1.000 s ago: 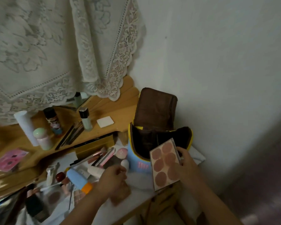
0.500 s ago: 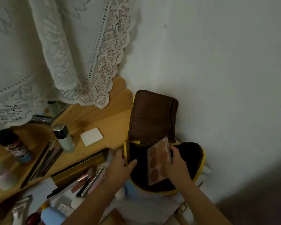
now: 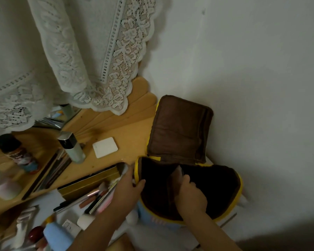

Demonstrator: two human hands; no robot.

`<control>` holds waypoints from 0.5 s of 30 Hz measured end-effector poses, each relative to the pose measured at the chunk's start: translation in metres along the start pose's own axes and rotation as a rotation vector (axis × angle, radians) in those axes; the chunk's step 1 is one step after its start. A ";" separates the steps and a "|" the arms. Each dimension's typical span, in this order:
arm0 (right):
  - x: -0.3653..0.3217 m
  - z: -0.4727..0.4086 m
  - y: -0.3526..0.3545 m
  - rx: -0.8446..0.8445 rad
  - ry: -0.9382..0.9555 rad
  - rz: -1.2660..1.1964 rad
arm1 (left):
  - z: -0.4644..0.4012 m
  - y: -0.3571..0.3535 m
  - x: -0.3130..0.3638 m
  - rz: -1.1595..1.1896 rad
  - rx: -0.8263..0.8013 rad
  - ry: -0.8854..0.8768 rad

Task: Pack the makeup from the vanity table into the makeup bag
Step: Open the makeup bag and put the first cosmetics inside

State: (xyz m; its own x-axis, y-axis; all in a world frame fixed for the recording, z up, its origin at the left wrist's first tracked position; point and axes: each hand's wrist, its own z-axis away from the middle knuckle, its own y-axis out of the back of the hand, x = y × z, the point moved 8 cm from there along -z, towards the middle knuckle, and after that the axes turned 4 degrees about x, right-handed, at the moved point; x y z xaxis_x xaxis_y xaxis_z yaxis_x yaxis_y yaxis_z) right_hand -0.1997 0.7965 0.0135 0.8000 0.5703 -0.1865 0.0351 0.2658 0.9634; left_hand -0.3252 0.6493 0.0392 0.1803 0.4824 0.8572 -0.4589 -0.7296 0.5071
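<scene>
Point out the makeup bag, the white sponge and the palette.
makeup bag [image 3: 238,180], head view, yellow rim.
white sponge [image 3: 105,147], head view, centre of top face.
palette [image 3: 178,173], head view, upper edge above right hand.

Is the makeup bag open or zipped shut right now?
Open. The makeup bag has its brown lid flap standing up against the wall, and the right hand reaches into its dark interior.
</scene>
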 end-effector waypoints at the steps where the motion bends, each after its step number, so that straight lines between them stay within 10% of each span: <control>1: 0.001 -0.002 -0.001 0.004 0.000 -0.009 | 0.000 0.001 0.000 -0.011 0.014 0.001; 15: -0.002 0.003 0.001 -0.087 0.170 0.045 | 0.018 0.007 -0.004 -0.133 0.041 0.080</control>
State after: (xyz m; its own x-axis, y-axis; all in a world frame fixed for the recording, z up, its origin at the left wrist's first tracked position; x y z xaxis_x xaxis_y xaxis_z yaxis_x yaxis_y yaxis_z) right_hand -0.1999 0.7935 0.0150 0.6867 0.7043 -0.1801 -0.0564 0.2986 0.9527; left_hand -0.3138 0.6335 0.0405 0.1664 0.6120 0.7731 -0.3992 -0.6751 0.6204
